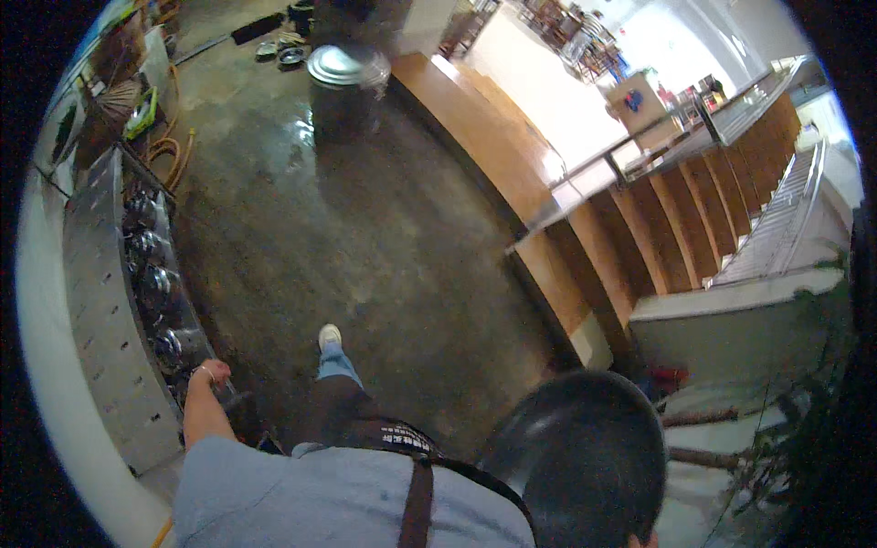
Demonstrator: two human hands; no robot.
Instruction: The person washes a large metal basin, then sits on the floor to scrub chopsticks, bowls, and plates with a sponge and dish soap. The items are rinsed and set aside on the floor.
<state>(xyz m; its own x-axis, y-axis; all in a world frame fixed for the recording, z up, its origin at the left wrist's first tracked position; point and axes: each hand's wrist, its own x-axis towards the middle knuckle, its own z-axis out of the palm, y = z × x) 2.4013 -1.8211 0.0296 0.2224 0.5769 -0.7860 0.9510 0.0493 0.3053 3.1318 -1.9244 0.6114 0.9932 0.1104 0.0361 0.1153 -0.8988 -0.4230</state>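
My left hand [218, 372] hangs low beside the front edge of a long metal unit [109, 308]; its fingers look curled, but whether they hold anything does not show. On my right side is a large dark, round pan, wok-like [582, 459], tilted on edge against my body. Only a little of my right hand [643, 541] shows at the bottom of the picture, gripping the pan's rim. A dark apron bearing white writing [408, 438] covers my lap, and one light shoe [330, 337] is forward on the floor.
Several round metal fittings [157, 277] line the metal unit. A coiled hose [179, 161] lies beyond it. Ahead stands a drum-like container with a shiny lid [334, 66], near bowls [291, 56] on the floor. Brown steps [616, 226] with a metal railing rise at right, beside a plant [788, 425].
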